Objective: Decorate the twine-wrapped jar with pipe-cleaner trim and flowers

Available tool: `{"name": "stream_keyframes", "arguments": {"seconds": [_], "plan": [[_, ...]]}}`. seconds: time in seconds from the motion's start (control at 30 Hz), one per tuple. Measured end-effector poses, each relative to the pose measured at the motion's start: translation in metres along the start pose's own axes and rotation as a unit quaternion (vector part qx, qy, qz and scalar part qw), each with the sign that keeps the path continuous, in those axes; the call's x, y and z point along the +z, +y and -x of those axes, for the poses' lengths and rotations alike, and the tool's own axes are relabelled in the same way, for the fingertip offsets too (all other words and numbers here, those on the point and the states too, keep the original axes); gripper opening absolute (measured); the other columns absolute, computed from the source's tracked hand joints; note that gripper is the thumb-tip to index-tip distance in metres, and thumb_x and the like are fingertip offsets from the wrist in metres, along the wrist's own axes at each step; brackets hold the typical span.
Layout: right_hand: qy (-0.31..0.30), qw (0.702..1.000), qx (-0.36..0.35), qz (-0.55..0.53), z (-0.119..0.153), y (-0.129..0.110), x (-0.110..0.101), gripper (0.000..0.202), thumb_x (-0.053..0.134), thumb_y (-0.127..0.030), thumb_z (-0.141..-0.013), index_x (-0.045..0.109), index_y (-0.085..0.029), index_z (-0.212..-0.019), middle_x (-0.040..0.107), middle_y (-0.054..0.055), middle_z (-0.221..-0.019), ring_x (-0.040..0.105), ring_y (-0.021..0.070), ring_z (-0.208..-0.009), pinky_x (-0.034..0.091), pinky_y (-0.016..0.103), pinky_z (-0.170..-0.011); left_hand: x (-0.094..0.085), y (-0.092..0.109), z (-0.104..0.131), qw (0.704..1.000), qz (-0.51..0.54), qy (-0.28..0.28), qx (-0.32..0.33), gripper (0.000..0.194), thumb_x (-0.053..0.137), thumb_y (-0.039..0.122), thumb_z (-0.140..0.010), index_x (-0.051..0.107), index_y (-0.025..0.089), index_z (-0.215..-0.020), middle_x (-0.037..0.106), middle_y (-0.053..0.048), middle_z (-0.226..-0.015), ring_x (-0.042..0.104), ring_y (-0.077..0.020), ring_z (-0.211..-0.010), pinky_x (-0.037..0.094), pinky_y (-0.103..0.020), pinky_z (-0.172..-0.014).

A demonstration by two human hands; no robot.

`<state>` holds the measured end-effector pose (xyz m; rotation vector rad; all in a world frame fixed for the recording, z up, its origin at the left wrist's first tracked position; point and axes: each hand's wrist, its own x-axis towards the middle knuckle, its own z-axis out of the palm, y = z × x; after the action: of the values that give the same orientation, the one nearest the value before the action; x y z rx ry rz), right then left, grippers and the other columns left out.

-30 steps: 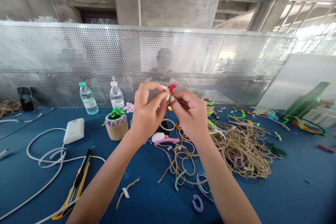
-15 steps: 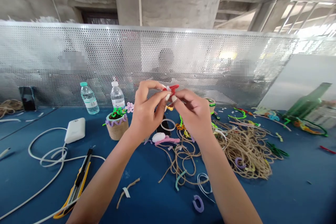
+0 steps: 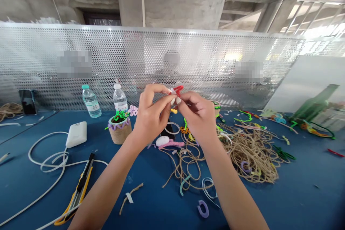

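The person's left hand (image 3: 151, 115) and right hand (image 3: 198, 116) are raised above the blue table (image 3: 296, 194), meeting fingertip to fingertip around a small red pipe cleaner piece (image 3: 178, 88); the left thumb and forefinger are pressed together on its near end, the remaining fingers curled loosely behind; the right hand's thumb and forefinger pinch the same piece from the other side, its other fingers folded into the palm; only the short red tip shows above the fingertips, the rest of it being hidden between them, so its full shape cannot be told.

Below the hands lies a tangle of jute twine (image 3: 250, 151), with bits of coloured pipe cleaner scattered in and around it; a white pompom with a pink fuzzy stem (image 3: 168, 142) rests just beneath the left wrist; a twine-wrapped pot (image 3: 120, 131) with green and purple trim stands to the left of it; two water bottles (image 3: 120, 99) stand behind the pot, against the perforated metal screen (image 3: 81, 43); a white power bank (image 3: 77, 134) with its looped cable sits further left; a yellow utility knife (image 3: 78, 190) lies near the left forearm.
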<state>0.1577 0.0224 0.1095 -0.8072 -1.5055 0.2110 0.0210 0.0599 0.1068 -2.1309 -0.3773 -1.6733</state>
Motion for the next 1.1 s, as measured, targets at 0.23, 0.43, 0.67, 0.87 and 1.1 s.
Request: {"name": "stream_keyframes", "arguments": {"seconds": [0.23,0.43,0.67,0.87,1.1], "plan": [[0.003,1.0,-0.02,0.015,0.0006,-0.0023,-0.0013,0.012,0.057,-0.019,-0.082,0.061,-0.017,-0.071,0.056,-0.001,-0.069,0.049,0.0078,-0.059,0.039,0.022,-0.053,0.0002,-0.0002,-0.0002,1.0,0.024,0.009,-0.013,0.016,0.052,0.011,-0.09,0.064,0.019,-0.098,0.052,-0.008,-0.099,0.055,-0.0185,-0.095,0.051,-0.036,-0.081],[-0.007,0.999,-0.032,0.015,0.0006,-0.0021,-0.0016,0.01,0.056,-0.015,-0.08,0.061,-0.017,-0.072,0.055,-0.001,-0.07,0.049,0.0084,-0.061,0.039,0.023,-0.054,-0.0015,-0.0006,-0.0009,1.0,0.022,0.01,-0.019,0.014,0.053,0.012,-0.089,0.064,0.02,-0.094,0.052,-0.007,-0.099,0.054,-0.0183,-0.095,0.05,-0.036,-0.083],[-0.019,1.0,-0.021,-0.004,0.0015,-0.001,-0.0016,0.01,0.056,-0.018,-0.083,0.063,-0.017,-0.076,0.058,0.0,-0.073,0.054,0.0101,-0.065,0.042,0.025,-0.058,-0.0027,-0.0013,-0.0018,0.999,0.026,0.015,-0.011,0.015,0.052,0.012,-0.09,0.064,0.02,-0.095,0.052,-0.007,-0.098,0.055,-0.0179,-0.094,0.051,-0.036,-0.083],[-0.02,1.0,-0.004,-0.022,0.0,-0.001,-0.0013,0.012,0.056,-0.02,-0.082,0.063,-0.017,-0.073,0.059,0.0,-0.072,0.056,0.0103,-0.065,0.044,0.026,-0.061,-0.0009,-0.0031,-0.0002,0.999,0.029,0.004,-0.015,0.016,0.054,0.011,-0.089,0.064,0.019,-0.098,0.053,-0.008,-0.099,0.056,-0.0181,-0.095,0.051,-0.036,-0.082],[-0.02,0.999,-0.004,-0.027,-0.0006,0.0023,-0.0016,0.013,0.057,-0.021,-0.084,0.065,-0.016,-0.074,0.058,0.001,-0.071,0.056,0.0103,-0.064,0.044,0.026,-0.06,-0.0011,-0.0055,0.0006,1.0,0.023,-0.003,-0.008,0.016,0.055,0.01,-0.088,0.064,0.016,-0.099,0.053,-0.009,-0.099,0.056,-0.0191,-0.095,0.05,-0.037,-0.081]]}}
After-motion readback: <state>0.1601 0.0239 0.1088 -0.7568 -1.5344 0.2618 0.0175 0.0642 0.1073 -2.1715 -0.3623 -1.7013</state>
